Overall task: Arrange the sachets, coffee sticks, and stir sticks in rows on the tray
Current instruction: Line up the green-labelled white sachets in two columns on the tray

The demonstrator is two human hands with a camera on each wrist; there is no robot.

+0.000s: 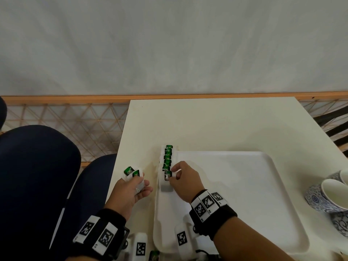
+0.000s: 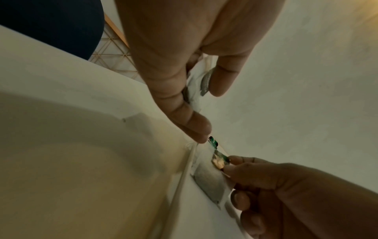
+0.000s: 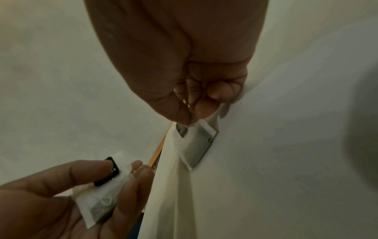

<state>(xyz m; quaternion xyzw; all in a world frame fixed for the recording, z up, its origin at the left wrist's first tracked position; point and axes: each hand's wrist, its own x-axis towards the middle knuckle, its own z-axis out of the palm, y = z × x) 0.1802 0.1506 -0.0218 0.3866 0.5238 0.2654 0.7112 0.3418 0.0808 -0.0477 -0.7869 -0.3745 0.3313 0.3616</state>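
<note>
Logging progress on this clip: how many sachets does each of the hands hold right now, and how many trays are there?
Sachets in the left hand: 2
Sachet pinched by the right hand: 1
Tray: 1
Total: 4
The laid row overlaps too much to count.

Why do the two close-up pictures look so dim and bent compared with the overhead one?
Head view: evenly lit and fairly sharp, though the table edges bow from the wide lens. Left wrist view: yellowish and dim, the tray smeared soft. Right wrist view: dark, the right hand looms huge and shadowed, the tea bag grainy.
</note>
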